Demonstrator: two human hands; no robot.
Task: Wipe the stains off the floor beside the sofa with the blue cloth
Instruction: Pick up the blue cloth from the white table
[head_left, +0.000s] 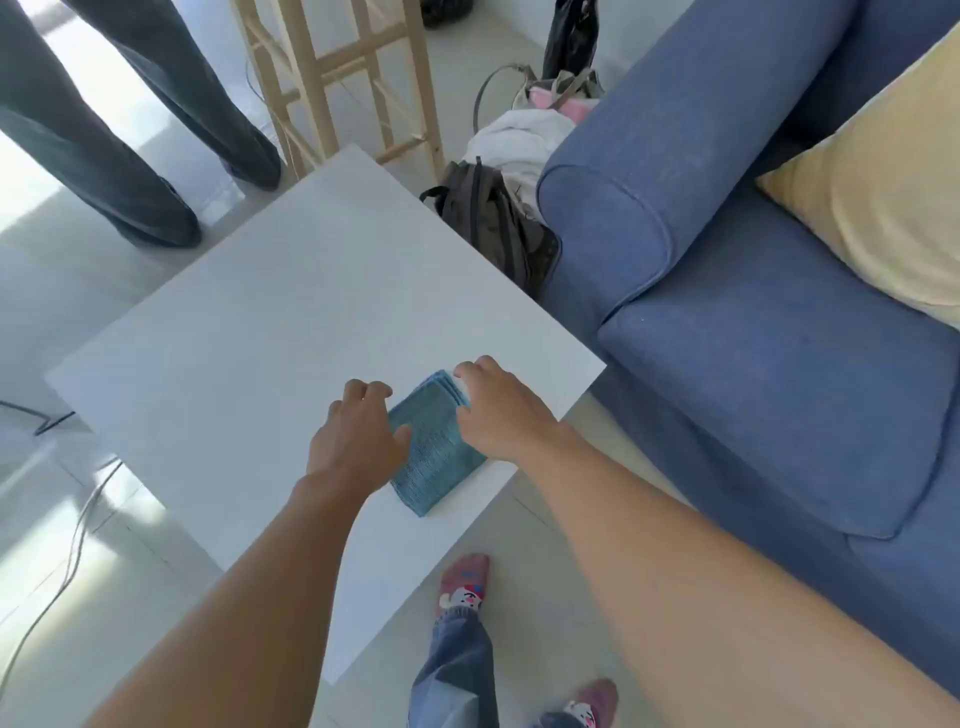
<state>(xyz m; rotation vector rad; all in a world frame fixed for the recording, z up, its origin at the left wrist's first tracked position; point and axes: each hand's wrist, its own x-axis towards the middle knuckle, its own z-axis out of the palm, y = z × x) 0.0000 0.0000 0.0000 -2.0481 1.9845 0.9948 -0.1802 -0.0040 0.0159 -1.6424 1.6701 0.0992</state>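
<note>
The folded blue woven cloth (435, 453) lies near the edge of our square white table (249, 312). Our left hand (358, 436) and right hand (498, 410) rest on its two sides, fingers loosely curled, gripping nothing. The blue fabric sofa (753, 364) stands just beside.

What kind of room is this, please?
Most likely a home living room. A blue sofa with a yellow cushion stands beside a low white table, and bags lie on the light tiled floor. Both hands are at a folded blue cloth on the table.
</note>
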